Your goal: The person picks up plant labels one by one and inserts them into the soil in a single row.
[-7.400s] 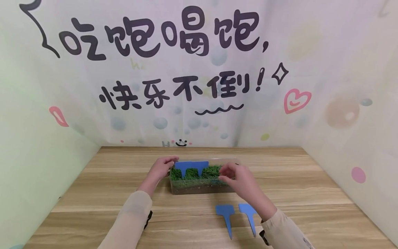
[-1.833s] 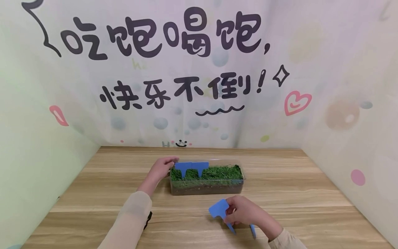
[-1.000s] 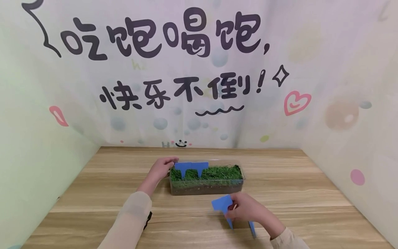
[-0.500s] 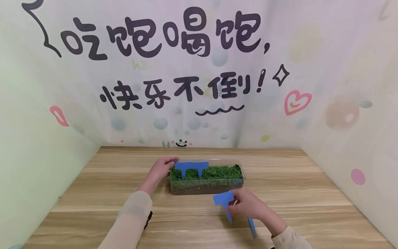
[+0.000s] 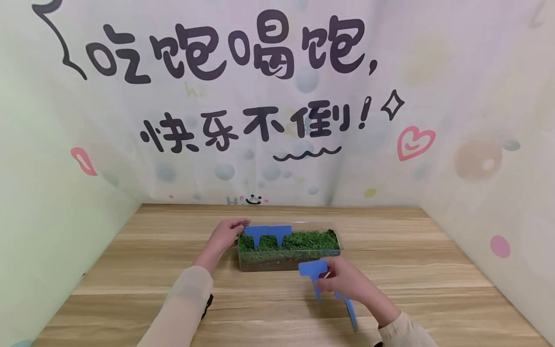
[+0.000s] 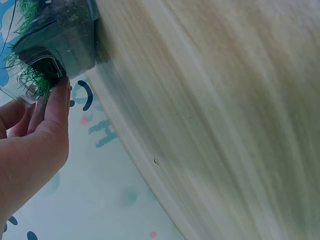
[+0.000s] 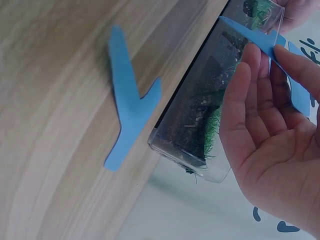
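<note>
A clear plastic box [image 5: 277, 263] holds dark soil topped with green grass [image 5: 310, 241]. Two blue T-shaped plant labels stand in its left half, a left one [image 5: 257, 231] and a right one [image 5: 281, 231]. My left hand [image 5: 223, 236] holds the box's left end, thumb and fingers at the rim in the left wrist view. In front of the box, my right hand [image 5: 347, 279] pinches another blue plant label [image 5: 313, 269] by the stem, point downward. One more blue label [image 7: 127, 107] lies flat on the table, partly hidden by that hand in the head view.
The wood-grain table [image 5: 143, 270] ends at a printed cloth backdrop [image 5: 269, 183] behind the box. Pale side walls stand left and right. Beige sleeves [image 5: 179, 299] cover both forearms.
My right hand has picked up a blue label from the table and moved it forward toward the box, turning it more upright. The left hand has stayed at the box's end.
</note>
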{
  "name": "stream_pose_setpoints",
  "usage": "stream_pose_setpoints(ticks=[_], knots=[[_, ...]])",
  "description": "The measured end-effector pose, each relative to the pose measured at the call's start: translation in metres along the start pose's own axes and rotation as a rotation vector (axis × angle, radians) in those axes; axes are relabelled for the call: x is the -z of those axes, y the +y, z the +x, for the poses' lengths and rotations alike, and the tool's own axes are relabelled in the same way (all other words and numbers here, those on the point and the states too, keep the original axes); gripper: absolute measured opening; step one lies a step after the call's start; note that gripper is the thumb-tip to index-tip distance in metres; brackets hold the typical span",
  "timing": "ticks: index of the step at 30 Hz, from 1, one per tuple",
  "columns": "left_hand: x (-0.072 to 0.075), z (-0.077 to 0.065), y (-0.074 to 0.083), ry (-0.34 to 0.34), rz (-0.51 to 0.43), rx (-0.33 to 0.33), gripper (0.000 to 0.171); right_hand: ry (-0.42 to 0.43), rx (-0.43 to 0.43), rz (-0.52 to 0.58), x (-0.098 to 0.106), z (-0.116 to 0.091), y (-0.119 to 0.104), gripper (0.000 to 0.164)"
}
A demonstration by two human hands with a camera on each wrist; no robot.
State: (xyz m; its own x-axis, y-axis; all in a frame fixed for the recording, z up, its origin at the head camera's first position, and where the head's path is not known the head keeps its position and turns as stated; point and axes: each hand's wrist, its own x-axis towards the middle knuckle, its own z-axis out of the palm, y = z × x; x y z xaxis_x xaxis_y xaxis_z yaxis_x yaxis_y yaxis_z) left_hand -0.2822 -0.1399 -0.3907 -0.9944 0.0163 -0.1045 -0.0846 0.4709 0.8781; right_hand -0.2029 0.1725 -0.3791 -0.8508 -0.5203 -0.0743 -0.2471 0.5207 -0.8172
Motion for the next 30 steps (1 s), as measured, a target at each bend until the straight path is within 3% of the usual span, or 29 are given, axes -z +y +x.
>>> stream_pose_setpoints(ticks=[25, 30], knots=[[0.000, 0.000, -0.001, -0.002, 0.004, -0.010, 0.038, 0.130, 0.031, 0.049, 0.018, 0.015, -0.015, 0.016], [0.000, -0.001, 0.000, -0.005, -0.004, -0.012, 0.038, 0.184, 0.022, -0.002, 0.021, 0.019, -0.019, 0.014]])
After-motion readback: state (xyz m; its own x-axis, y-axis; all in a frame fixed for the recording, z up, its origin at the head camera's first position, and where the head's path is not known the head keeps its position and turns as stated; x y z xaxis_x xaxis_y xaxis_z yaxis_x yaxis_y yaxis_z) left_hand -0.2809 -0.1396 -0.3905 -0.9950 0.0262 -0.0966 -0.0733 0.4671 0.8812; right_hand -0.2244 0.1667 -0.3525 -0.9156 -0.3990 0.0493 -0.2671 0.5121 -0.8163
